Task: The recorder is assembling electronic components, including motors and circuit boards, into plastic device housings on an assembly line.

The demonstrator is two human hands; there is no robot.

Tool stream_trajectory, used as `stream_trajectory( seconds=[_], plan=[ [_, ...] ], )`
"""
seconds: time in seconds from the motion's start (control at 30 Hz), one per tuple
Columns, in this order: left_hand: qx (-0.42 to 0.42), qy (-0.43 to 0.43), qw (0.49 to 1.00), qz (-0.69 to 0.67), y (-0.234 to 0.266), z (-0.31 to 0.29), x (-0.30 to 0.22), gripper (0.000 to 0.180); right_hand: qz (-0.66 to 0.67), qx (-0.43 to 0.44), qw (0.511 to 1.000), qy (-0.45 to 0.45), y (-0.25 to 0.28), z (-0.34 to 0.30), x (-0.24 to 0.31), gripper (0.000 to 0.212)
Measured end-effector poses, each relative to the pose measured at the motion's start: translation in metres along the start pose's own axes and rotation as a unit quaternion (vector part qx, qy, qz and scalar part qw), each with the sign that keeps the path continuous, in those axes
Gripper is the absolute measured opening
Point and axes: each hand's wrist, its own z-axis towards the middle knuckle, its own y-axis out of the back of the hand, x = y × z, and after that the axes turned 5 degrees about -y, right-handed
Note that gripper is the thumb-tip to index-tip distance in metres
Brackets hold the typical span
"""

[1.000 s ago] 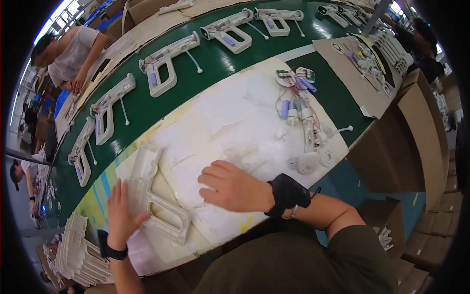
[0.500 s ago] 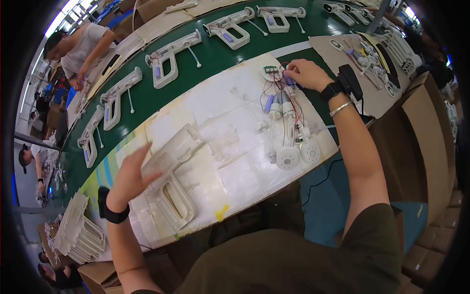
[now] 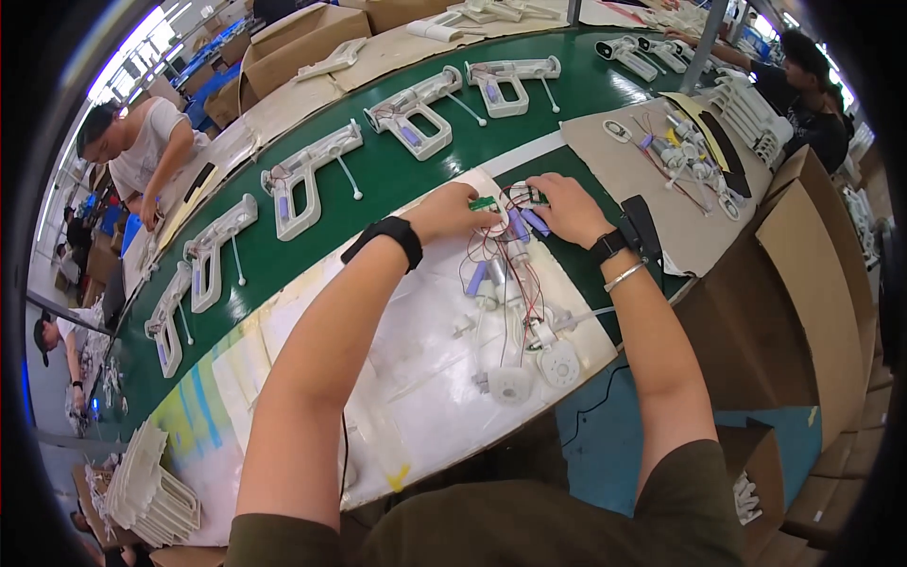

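Observation:
My left hand (image 3: pixel 452 214) is closed on the edge of a green circuit board (image 3: pixel 485 203), set on a round white piece. Close by, my right hand (image 3: pixel 573 212) is closed round a small part with a board, mostly covered by its fingers. Below both hands lies a wired cluster: purple cylindrical cells (image 3: pixel 475 279), motors with white bodies (image 3: pixel 515 250), thin red and black wires, and round white discs with holes (image 3: pixel 558 363). The white housing shell from earlier is not visible; my left forearm crosses that part of the work board (image 3: pixel 425 406).
Several white gun-shaped housings (image 3: pixel 300 194) with parts inside line the green belt (image 3: pixel 359 194). On cardboard at right lie more wired parts (image 3: pixel 675 151). Stacked white shells (image 3: pixel 151 491) stand at lower left, and an open cardboard box (image 3: pixel 803 302) at right. Co-workers sit across and beside the belt.
My left hand has swung from the white shell up and right to the circuit board. My right hand has stayed at the wired cluster, and the view has shifted.

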Motion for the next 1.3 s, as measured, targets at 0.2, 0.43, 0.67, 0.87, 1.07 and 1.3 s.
stream_trajectory(
  seconds=[0.2, 0.43, 0.67, 0.87, 1.07, 1.3],
  plan=[
    [-0.093, -0.110, 0.986, -0.084, 0.042, -0.083, -0.067, 0.035, -0.008, 0.023, 0.999, -0.022, 0.011, -0.006, -0.017, 0.043],
    [-0.280, -0.392, 0.854, -0.197, 0.101, -0.203, -0.133, 0.053, 0.249, -0.039, 0.966, -0.056, 0.050, -0.013, 0.044, 0.042],
    [-0.318, -0.258, 0.896, -0.171, 0.099, -0.236, -0.136, 0.039, 0.698, 0.211, 0.674, 0.117, 0.084, -0.100, 0.219, 0.065],
    [-0.319, -0.205, 0.883, -0.275, 0.093, -0.277, -0.107, 0.038, 0.696, 0.334, 0.636, 0.015, 0.054, -0.106, 0.260, 0.062],
    [-0.318, -0.137, 0.860, -0.376, 0.072, -0.332, -0.086, 0.041, 0.626, 0.477, 0.616, 0.038, 0.045, -0.117, 0.284, 0.042],
    [-0.479, -0.108, 0.794, -0.357, 0.027, -0.399, -0.095, 0.041, 0.357, 0.384, 0.812, 0.258, 0.092, -0.108, 0.291, 0.033]
  ],
)
